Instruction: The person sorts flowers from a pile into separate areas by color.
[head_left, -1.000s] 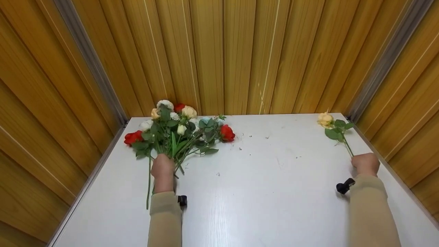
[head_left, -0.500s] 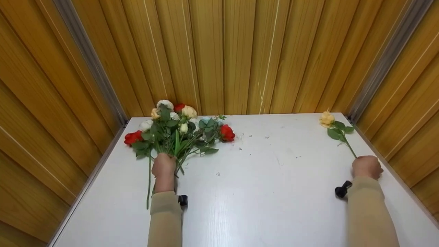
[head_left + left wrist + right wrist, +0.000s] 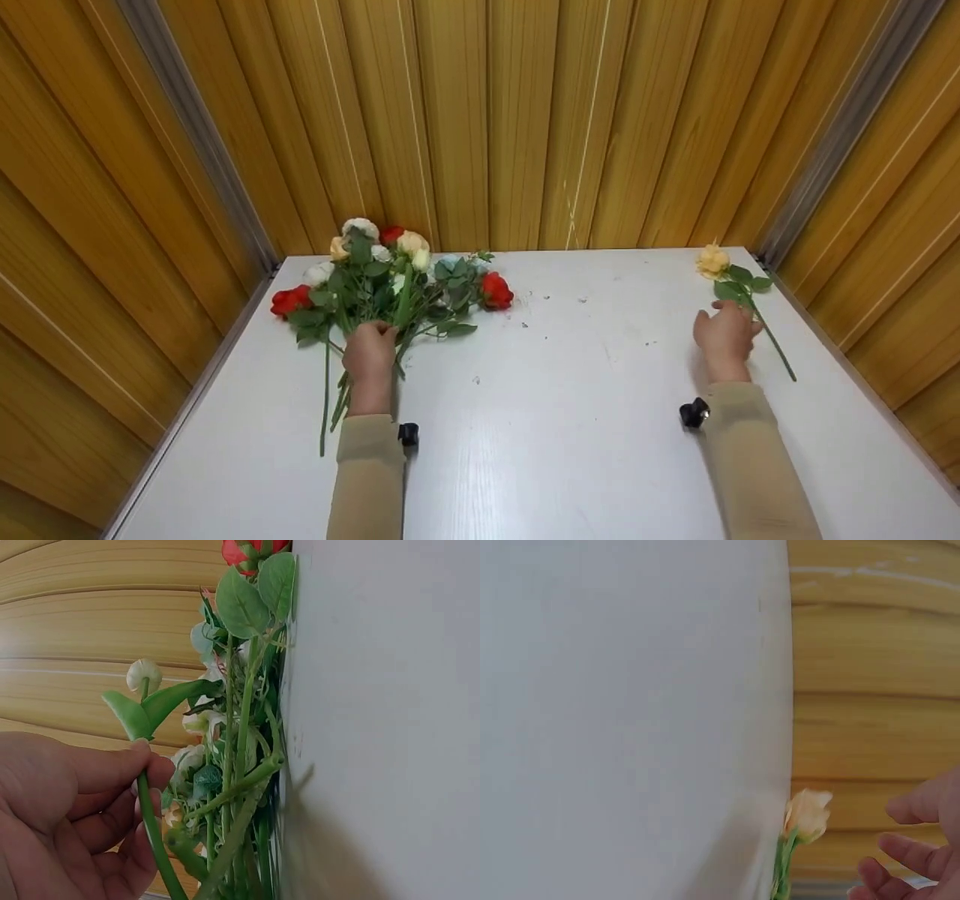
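Between thumb and fingers, my left hand (image 3: 369,352) pinches the green stem of a white tulip (image 3: 144,676), seen close in the left wrist view. Its pale bud stands above the pile of artificial flowers (image 3: 367,281), with red, white, cream and pale blue heads at the table's back left. Loose stems stick out below that hand. At the right, a peach-yellow rose (image 3: 712,261) with green leaves lies on the table, its stem slanting toward the front right. My right hand (image 3: 726,337) is beside that stem with fingers spread and holds nothing.
The white table (image 3: 540,420) bears a few small dark marks. Wooden slatted walls (image 3: 517,127) rise behind it and on both sides. A red rose (image 3: 496,291) lies at the pile's right edge, and a long stem (image 3: 325,397) extends forward at the left.
My right hand has let go of the rose stem and moved left and away from me, fingers opening. My left hand has shifted slightly right, carrying the tulip rightward over the pile.
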### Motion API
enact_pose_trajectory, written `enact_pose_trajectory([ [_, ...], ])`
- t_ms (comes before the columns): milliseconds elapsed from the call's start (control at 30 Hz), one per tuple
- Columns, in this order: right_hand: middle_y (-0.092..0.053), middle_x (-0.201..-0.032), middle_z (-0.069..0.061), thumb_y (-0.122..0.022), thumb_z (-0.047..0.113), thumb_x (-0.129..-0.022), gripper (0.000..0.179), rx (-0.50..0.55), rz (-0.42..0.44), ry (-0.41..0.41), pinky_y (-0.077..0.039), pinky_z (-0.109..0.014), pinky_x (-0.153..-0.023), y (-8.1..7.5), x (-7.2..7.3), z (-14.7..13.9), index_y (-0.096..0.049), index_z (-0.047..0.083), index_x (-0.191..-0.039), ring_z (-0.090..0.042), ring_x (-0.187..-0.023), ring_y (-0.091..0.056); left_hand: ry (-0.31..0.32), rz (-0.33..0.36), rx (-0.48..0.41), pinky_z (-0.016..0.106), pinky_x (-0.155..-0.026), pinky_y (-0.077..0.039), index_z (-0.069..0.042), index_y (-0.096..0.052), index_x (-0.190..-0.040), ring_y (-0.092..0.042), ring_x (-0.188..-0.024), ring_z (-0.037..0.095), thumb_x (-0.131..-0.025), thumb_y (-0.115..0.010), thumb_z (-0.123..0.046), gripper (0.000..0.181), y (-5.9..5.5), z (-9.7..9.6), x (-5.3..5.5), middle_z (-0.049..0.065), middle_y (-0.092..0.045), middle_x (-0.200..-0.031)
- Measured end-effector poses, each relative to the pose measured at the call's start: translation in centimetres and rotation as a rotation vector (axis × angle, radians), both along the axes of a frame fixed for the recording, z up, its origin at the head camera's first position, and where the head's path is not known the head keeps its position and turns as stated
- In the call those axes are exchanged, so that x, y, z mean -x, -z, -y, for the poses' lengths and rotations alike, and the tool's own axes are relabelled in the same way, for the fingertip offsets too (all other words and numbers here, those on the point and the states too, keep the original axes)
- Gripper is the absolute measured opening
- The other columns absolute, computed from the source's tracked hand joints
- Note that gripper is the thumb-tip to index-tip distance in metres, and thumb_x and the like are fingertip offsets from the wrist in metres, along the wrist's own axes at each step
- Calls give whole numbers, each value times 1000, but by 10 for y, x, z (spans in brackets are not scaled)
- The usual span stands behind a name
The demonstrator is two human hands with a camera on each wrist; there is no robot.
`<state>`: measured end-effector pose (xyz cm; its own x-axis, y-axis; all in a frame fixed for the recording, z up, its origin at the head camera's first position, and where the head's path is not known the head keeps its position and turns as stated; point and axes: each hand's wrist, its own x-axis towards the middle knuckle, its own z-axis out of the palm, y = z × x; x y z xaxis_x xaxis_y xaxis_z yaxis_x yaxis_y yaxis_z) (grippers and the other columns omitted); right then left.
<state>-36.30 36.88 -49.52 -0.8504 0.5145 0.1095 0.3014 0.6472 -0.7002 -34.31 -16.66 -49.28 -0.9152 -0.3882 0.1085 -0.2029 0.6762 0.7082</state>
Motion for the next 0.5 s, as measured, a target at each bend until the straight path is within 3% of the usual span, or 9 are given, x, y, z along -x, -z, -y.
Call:
enact_pose_trajectory([
  [300,-68,-112,-25,-57,17,-102,27,-70,-139,-269,-50,-52,-88,2,0,116,-69,-4,-115,-43,-105,-60,12,-141,56,46,-69,-58,-15,-80,-110,-74,-82,27,-98,-72,-30,21,-17,-39,-2,8,-80,-103],
  [400,-72,-106,-21,-60,17,-101,23,-55,-159,-364,-54,-49,-85,0,-6,151,-72,-1,-109,-37,-97,-66,23,-252,103,46,-65,-59,-15,-81,-107,-75,-79,25,-96,-74,-30,20,-26,-50,-7,6,-81,-101],
  [500,-74,-100,-17,-62,18,-101,21,-41,-172,-435,-56,-46,-79,-2,-14,179,-73,1,-106,-31,-89,-68,29,-414,136,44,-61,-59,-14,-82,-104,-76,-75,24,-93,-77,-28,18,-35,-60,-11,6,-81,-96],
])
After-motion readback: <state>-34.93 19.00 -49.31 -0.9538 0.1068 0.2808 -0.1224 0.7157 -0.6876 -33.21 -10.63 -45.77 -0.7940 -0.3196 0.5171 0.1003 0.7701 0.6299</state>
